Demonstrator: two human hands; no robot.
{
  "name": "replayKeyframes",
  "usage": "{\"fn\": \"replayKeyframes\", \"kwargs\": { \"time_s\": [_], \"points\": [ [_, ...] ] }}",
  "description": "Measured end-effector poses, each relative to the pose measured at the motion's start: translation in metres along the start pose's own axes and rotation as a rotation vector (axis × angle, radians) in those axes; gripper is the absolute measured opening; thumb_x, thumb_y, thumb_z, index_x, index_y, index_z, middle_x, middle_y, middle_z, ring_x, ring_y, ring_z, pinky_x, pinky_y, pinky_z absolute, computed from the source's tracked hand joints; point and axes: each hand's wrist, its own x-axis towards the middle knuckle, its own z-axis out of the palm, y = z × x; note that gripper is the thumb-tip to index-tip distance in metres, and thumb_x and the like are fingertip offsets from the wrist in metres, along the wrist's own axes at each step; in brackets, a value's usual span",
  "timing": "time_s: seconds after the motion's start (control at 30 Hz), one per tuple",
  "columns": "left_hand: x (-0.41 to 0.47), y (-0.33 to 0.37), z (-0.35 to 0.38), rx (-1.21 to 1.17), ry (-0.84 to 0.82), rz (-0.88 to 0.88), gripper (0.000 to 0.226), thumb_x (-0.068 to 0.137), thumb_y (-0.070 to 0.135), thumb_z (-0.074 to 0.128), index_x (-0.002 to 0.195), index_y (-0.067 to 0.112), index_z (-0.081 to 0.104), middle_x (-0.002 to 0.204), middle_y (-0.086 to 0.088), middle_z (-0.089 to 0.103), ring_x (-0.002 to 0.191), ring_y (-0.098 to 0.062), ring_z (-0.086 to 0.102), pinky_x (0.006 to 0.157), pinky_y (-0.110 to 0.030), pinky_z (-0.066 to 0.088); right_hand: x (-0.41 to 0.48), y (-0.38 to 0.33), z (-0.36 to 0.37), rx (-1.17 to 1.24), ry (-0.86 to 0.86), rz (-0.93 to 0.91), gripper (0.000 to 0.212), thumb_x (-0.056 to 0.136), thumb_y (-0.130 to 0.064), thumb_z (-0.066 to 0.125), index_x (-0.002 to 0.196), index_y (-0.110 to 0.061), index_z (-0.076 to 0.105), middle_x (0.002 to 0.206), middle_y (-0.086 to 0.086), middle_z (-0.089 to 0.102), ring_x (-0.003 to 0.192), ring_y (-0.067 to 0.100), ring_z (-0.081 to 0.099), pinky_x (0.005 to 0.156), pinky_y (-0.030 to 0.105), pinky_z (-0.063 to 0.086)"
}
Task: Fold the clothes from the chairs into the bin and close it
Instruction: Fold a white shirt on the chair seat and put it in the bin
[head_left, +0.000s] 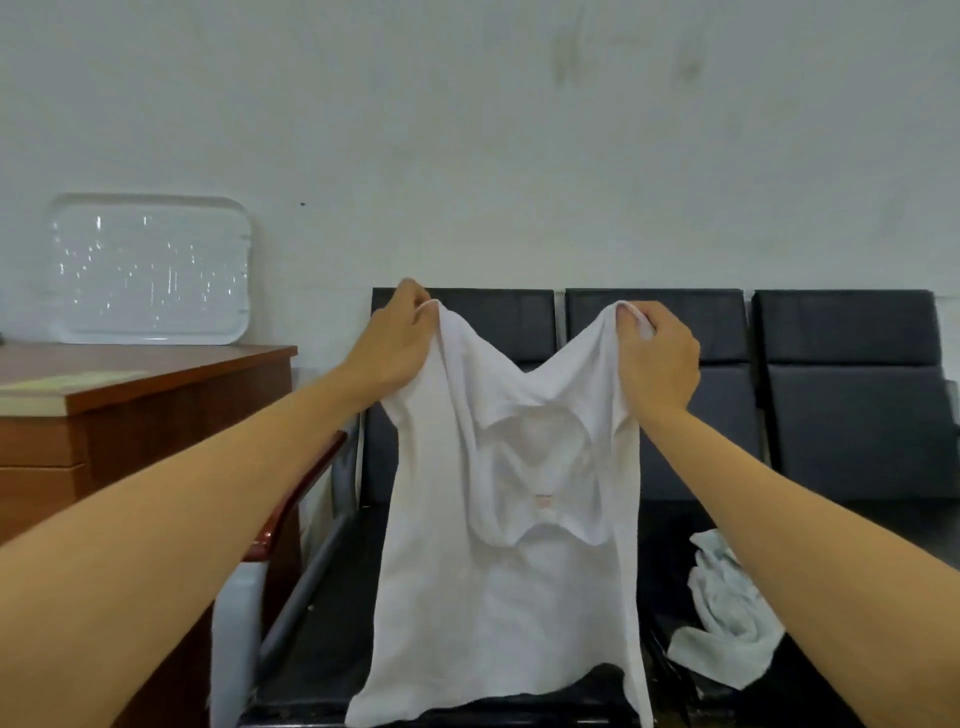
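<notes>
here, closest to the camera, two bare forearms reach forward from the bottom corners. between them hangs a white sleeveless top (498, 597), held up in front of the leftmost seat of a row of black chairs (852, 395). its hem drops to the front edge of that seat; whether it touches i cannot tell. to its right, on the middle seat, lies a crumpled white cloth (727, 618), apart from the top. higher up, the left hand (400, 338) pinches the top's left shoulder strap, its fingers (415, 299) curled together and clamped on the fabric. the right hand (660, 358) grips the right strap the same way, its fingers (641, 317) closed on it. the neckline sags in a v between the two hands. behind them stand the padded chair backs. left of the chairs is a brown wooden desk (156, 384) with a pale green sheet (67, 384) near its left edge. at the desk's rear edge a clear plastic panel (150, 270) with rounded corners leans upright against the pale wall (519, 130).
</notes>
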Motion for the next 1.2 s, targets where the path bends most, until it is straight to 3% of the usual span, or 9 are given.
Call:
{"fn": "replayKeyframes", "kwargs": {
  "time_s": [0.1,0.2,0.3,0.47,0.63,0.83,0.97,1.03,1.2],
  "points": [
    [-0.006,-0.02,-0.006,0.246,-0.049,-0.077,0.022,0.105,0.031,0.025,0.104,0.014,0.039,0.099,-0.006,0.055,0.084,-0.024,0.051,0.074,-0.036,0.036,-0.011,0.02,-0.012,-0.48,-0.13,-0.157,0.031,0.101,-0.03,0.041,0.096,-0.015,0.068,0.103,0.004,0.057,0.07,0.021,0.048,0.073,0.039,0.047],
    [-0.013,-0.035,-0.005,0.52,-0.188,0.038,0.026,0.105,0.035,0.022,0.101,0.016,0.039,0.095,-0.004,0.058,0.083,-0.025,0.056,0.069,-0.036,0.037,-0.015,0.037,-0.02,-0.499,-0.186,-0.079,0.032,0.099,-0.026,0.044,0.084,-0.009,0.066,0.097,0.007,0.059,0.07,0.026,0.054,0.065,0.036,0.046],
    [-0.019,-0.046,-0.001,0.646,-0.365,0.05,0.026,0.104,0.038,0.027,0.099,0.018,0.041,0.09,-0.005,0.059,0.081,-0.024,0.056,0.067,-0.034,0.038,-0.021,0.047,-0.025,-0.491,-0.307,0.018,0.025,0.096,-0.02,0.046,0.094,-0.013,0.069,0.084,0.004,0.064,0.068,0.023,0.056,0.056,0.029,0.041],
    [-0.035,-0.067,0.012,0.516,-0.75,0.048,0.018,0.09,0.028,0.066,0.091,0.025,0.049,0.091,0.003,0.057,0.083,-0.019,0.054,0.073,-0.03,0.044,-0.032,0.064,-0.025,-0.644,-0.496,-0.008,0.022,0.098,-0.017,0.042,0.103,-0.017,0.063,0.09,0.003,0.062,0.071,0.022,0.053,0.059,0.029,0.039],
    [-0.035,-0.071,0.024,0.466,-0.542,0.185,0.008,0.095,0.022,0.059,0.088,0.021,0.055,0.083,0.006,0.058,0.079,-0.016,0.056,0.076,-0.032,0.047,-0.035,0.079,-0.017,-0.563,-0.508,0.089,0.024,0.1,-0.015,0.039,0.11,-0.016,0.061,0.091,0.006,0.056,0.072,0.022,0.051,0.056,0.029,0.036],
    [-0.045,-0.129,0.044,0.332,-0.165,-0.169,0.007,0.102,0.018,0.039,0.104,0.011,0.041,0.089,-0.016,0.061,0.08,-0.034,0.059,0.075,-0.047,0.048,-0.041,0.111,-0.008,-0.609,-0.531,0.098,0.024,0.099,-0.011,0.039,0.11,-0.018,0.059,0.103,0.009,0.061,0.081,0.026,0.052,0.064,0.032,0.038],
    [-0.053,-0.166,0.062,0.412,-0.292,-0.251,0.01,0.102,0.014,0.039,0.104,0.007,0.047,0.097,-0.016,0.063,0.081,-0.031,0.058,0.076,-0.041,0.045,-0.05,0.132,0.017,-0.597,-0.65,0.102,0.022,0.094,-0.002,0.038,0.097,-0.015,0.056,0.097,0.009,0.058,0.08,0.027,0.053,0.055,0.029,0.035],
    [-0.06,-0.177,0.074,0.433,-0.362,-0.302,0.011,0.103,0.015,0.037,0.1,0.011,0.046,0.103,-0.016,0.062,0.086,-0.028,0.055,0.078,-0.036,0.041,-0.057,0.146,0.032,-0.49,-0.747,0.108,0.023,0.093,-0.001,0.037,0.09,-0.015,0.055,0.099,0.011,0.06,0.084,0.028,0.054,0.062,0.031,0.04],
    [-0.061,-0.204,0.089,0.141,-0.579,-0.581,0.024,0.097,0.026,0.05,0.101,0.007,0.063,0.111,-0.008,0.06,0.108,-0.028,0.058,0.095,-0.037,0.043,-0.075,0.174,0.058,-0.336,-1.076,0.182,0.032,0.098,-0.005,0.035,0.084,-0.017,0.062,0.098,0.004,0.062,0.092,0.023,0.058,0.072,0.03,0.044]
  ]
}}
